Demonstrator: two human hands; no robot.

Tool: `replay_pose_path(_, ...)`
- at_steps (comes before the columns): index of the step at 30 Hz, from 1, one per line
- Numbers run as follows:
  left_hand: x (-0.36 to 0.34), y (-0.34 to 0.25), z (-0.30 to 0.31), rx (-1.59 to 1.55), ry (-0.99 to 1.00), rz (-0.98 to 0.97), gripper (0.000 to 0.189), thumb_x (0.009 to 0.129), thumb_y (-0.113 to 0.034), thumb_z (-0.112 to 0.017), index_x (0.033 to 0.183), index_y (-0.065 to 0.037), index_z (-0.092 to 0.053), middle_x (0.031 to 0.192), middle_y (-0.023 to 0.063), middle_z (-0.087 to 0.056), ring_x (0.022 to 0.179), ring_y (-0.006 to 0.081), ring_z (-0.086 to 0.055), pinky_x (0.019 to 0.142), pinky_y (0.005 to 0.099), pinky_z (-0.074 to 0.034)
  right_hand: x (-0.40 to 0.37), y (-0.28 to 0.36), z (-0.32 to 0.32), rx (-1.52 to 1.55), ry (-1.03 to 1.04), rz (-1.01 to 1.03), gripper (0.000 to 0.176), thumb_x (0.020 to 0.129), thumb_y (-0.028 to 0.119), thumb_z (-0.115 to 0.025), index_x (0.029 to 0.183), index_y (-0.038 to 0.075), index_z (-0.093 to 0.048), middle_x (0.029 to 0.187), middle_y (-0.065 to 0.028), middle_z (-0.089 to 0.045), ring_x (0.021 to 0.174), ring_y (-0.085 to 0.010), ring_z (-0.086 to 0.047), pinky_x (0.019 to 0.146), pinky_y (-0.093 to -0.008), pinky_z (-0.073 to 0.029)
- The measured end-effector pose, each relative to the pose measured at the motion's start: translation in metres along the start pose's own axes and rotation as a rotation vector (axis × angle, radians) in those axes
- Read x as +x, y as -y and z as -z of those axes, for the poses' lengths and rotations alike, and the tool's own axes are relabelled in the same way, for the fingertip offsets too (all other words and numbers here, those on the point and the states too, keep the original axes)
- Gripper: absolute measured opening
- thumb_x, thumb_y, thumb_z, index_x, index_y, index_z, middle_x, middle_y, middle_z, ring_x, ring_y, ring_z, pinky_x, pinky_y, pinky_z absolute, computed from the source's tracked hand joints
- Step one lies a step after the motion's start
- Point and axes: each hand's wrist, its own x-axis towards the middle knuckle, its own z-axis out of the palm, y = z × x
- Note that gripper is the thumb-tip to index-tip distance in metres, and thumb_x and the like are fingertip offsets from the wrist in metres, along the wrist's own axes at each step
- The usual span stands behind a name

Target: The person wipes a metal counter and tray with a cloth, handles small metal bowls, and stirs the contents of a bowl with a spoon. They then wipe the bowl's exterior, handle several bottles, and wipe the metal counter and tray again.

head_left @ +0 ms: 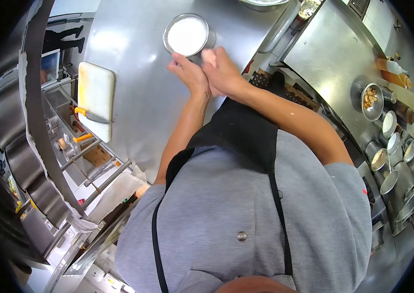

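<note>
A round metal bowl filled with a white substance stands on the steel worktop, near its far side. Just below its near rim is my left hand, its thumb and a finger apart and pointing toward the bowl. My right hand is pressed close against the left one at the wrist and palm. Its fingers are curled and partly smeared by motion; what they hold, if anything, is hidden. Both hands are over the near part of the worktop, in front of a black apron.
To the left lies a white cutting board with an orange-handled knife across it. Another metal bowl is at the top edge. On the right, a second steel counter carries squeeze bottles, a bowl of brown pieces and several small containers.
</note>
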Motion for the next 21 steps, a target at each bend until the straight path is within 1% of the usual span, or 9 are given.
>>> replay_pose_path(3, 0.026, 0.021, 0.03, 0.138, -0.086, -0.061, 0.039, 0.102, -0.031, -0.036, 0.107, 0.007, -0.042, 0.104, 0.0178, -0.05, 0.096, 0.0255, -0.05, 0.088, 0.0396, -0.041, -0.016, -0.006, 0.025, -0.059, 0.217, -0.17, 0.039, 0.087, 0.023, -0.057, 0.113, -0.004, -0.046, 0.104, -0.0247, -0.061, 0.096, -0.0348, -0.062, 0.084, -0.0428, -0.047)
replay_pose_path(6, 0.083, 0.001, 0.048, 0.167, -0.078, -0.41, 0.035, 0.1, -0.026, -0.043, 0.1, 0.008, -0.05, 0.091, 0.0122, -0.055, 0.084, 0.0216, -0.052, 0.083, 0.0358, -0.044, 0.01, -0.027, 0.047, -0.032, 0.066, 0.118, 0.031, 0.091, 0.027, -0.058, 0.106, 0.001, -0.051, 0.078, -0.0092, -0.059, 0.063, -0.0152, -0.059, 0.055, -0.0286, -0.05)
replay_pose_path(9, 0.109, -0.063, 0.019, 0.254, 0.429, -0.495, 0.026, 0.095, -0.019, -0.056, 0.108, 0.002, -0.062, 0.1, 0.0085, -0.062, 0.089, 0.0149, -0.056, 0.081, 0.0284, -0.046, 0.043, 0.014, 0.065, 0.036, -0.044, 0.136, 0.032, 0.093, 0.03, -0.057, 0.11, 0.002, -0.057, 0.092, -0.0082, -0.064, 0.083, -0.0159, -0.061, 0.075, -0.0307, -0.05)
replay_pose_path(10, 0.132, -0.065, 0.005, 0.34, 0.598, -0.698, 0.028, 0.094, -0.021, -0.059, 0.109, 0.001, -0.066, 0.1, 0.0074, -0.066, 0.091, 0.0136, -0.058, 0.081, 0.0261, -0.047, 0.053, 0.018, 0.063, 0.129, -0.039, 0.206, 0.033, 0.093, 0.029, -0.057, 0.108, 0.0, -0.058, 0.094, -0.0065, -0.064, 0.087, -0.0153, -0.06, 0.077, -0.0308, -0.049)
replay_pose_path(11, 0.139, -0.063, -0.003, 0.345, 0.596, -0.705, 0.028, 0.094, -0.021, -0.059, 0.109, 0.001, -0.066, 0.1, 0.0074, -0.066, 0.091, 0.0136, -0.058, 0.081, 0.0261, -0.047, 0.068, 0.015, 0.058, 0.136, -0.038, 0.212, 0.033, 0.093, 0.029, -0.057, 0.108, 0.0, -0.058, 0.094, -0.0065, -0.064, 0.087, -0.0153, -0.06, 0.077, -0.0308, -0.049)
replay_pose_path(13, 0.153, -0.076, -0.018, 0.441, 1.007, -0.389, 0.029, 0.093, -0.024, -0.061, 0.106, 0.001, -0.068, 0.095, 0.005, -0.068, 0.088, 0.0124, -0.059, 0.08, 0.0254, -0.047, 0.101, 0.012, 0.042, 0.42, 0.089, 0.348, 0.029, 0.097, 0.023, -0.052, 0.112, -0.001, -0.058, 0.098, -0.004, -0.062, 0.092, -0.0108, -0.056, 0.084, -0.0265, -0.046)
replay_pose_path(14, 0.153, -0.085, -0.021, 0.516, 1.05, -0.409, 0.03, 0.091, -0.026, -0.064, 0.105, 0.001, -0.069, 0.094, 0.005, -0.068, 0.087, 0.0112, -0.059, 0.079, 0.025, -0.048, 0.11, 0.003, 0.026, 0.792, 0.163, 0.323, 0.026, 0.098, 0.018, -0.05, 0.114, -0.001, -0.059, 0.106, -0.0049, -0.061, 0.099, -0.0107, -0.054, 0.089, -0.0251, -0.043)
replay_pose_path(17, 0.161, -0.068, -0.023, 0.423, 0.994, -0.354, 0.026, 0.091, -0.021, -0.065, 0.102, 0.002, -0.069, 0.091, 0.005, -0.067, 0.08, 0.0111, -0.058, 0.075, 0.0251, -0.048, 0.112, 0.003, 0.017, 0.91, 0.299, 0.216, 0.036, 0.1, 0.021, -0.049, 0.127, -0.001, -0.052, 0.122, -0.0079, -0.056, 0.12, -0.0135, -0.046, 0.106, -0.0274, -0.034)
replay_pose_path(21, 0.145, -0.045, -0.006, 0.265, 0.792, -0.412, 0.023, 0.091, -0.016, -0.063, 0.099, 0.005, -0.067, 0.088, 0.0067, -0.066, 0.078, 0.0116, -0.057, 0.072, 0.0249, -0.047, 0.102, 0.006, 0.015, 0.794, 0.338, 0.286, 0.038, 0.101, 0.022, -0.045, 0.131, 0.001, -0.049, 0.127, -0.0079, -0.053, 0.124, -0.0145, -0.043, 0.109, -0.0293, -0.03)
